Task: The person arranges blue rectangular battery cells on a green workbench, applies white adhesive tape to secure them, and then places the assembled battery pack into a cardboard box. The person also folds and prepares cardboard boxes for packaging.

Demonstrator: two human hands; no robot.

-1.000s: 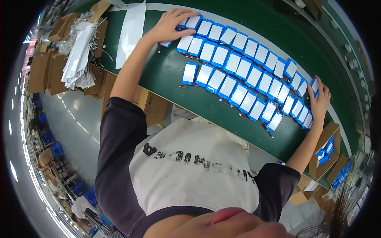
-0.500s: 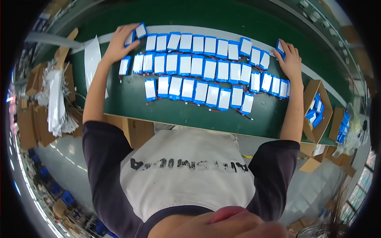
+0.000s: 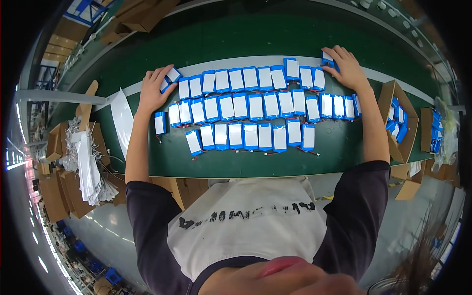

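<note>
Blue battery packs with white faces and thin wired connectors lie in three uneven rows on the green table [image 3: 221, 166]. At the left end of the far row, my left hand [image 3: 155, 91] closes thumb and fingers around two tilted battery packs [image 3: 173, 74], partly covered by it. At that row's right end, my right hand [image 3: 350, 69] holds one battery pack [image 3: 328, 57] between thumb and fingers, its right part hidden. The nearest pack to it is the row's last battery pack [image 3: 318, 78]. A lone battery pack [image 3: 160, 123] lies below my left hand.
An open cardboard box [image 3: 412, 120] of battery packs stands at the right, beside a second carton [image 3: 427, 130] with more. A white sheet [image 3: 122, 118] lies left of my left arm, near a bundle of white strips [image 3: 88, 167]. A pale strip [image 3: 221, 63] runs behind the rows.
The view has shifted, so the table sits lower in it. My right hand has moved left with its battery pack, closer to the far row's end. My left hand stays at its packs.
</note>
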